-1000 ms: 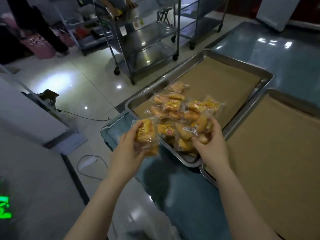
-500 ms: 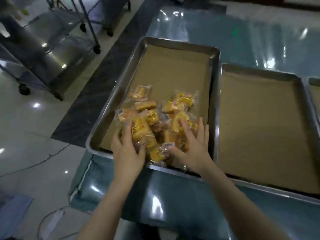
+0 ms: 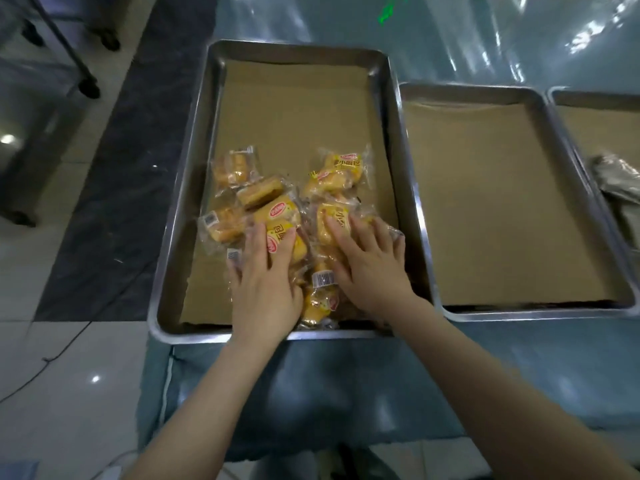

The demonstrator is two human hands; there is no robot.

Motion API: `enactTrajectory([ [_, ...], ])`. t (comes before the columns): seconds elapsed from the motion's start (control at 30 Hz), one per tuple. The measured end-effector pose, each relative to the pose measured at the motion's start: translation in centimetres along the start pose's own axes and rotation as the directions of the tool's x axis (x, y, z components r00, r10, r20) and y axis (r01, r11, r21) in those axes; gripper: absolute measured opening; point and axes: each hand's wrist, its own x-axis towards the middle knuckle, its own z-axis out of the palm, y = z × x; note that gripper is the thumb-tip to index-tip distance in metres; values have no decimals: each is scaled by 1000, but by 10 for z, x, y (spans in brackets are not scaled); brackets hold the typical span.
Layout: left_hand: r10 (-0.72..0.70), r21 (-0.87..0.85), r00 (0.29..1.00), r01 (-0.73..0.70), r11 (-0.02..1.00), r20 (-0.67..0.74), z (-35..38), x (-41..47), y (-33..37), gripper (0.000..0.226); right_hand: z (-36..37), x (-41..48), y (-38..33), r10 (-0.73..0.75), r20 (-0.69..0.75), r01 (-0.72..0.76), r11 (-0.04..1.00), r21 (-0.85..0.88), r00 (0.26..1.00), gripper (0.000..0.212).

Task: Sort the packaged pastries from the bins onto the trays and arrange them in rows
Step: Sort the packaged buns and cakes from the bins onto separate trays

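A loose heap of several packaged pastries [image 3: 337,171], golden buns in clear and yellow wrappers, lies in the near half of the left steel tray [image 3: 207,109], which is lined with brown paper. My left hand [image 3: 265,282] lies flat on a yellow packet [image 3: 282,216] at the heap's near left. On a packet [image 3: 332,216] at the near right, my right hand [image 3: 372,268] presses down with spread, straight fingers. Neither hand lifts a packet. Some packets are hidden beneath both palms.
A second paper-lined tray [image 3: 533,308] sits just right of the first, holding nothing. A third tray [image 3: 595,98] at the far right edge holds a grey wrapped item [image 3: 616,178]. The table has a shiny teal cover [image 3: 415,375]. A wheeled metal rack [image 3: 69,53] stands on the tiled floor to the left.
My left hand brought its held packet down onto the heap and now rests flat on it. Both hands moved over the pile's near side. The camera swung down and to the right.
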Motion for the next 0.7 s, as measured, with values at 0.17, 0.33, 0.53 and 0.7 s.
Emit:
enactTrajectory([
  [0.17, -3, 92, 990, -10, 996, 143, -29, 10, 6, 93, -13, 4, 10, -24, 99, 23, 1000, 12, 995, 73],
  [0.33, 90, -10, 991, -91, 996, -99, -42, -16, 47, 78, -40, -31, 37, -84, 7, 83, 991, 108, 996, 73],
  [0.53, 218, 64, 962, -210, 976, -162, -5, -50, 146, 70, -89, -81, 112, -180, -46, 185, 972, 142, 983, 61],
  [0.7, 260, 74, 948, -250, 965, -183, 36, -68, 257, 67, -135, -130, 202, -222, -99, 235, 961, 148, 970, 51],
])
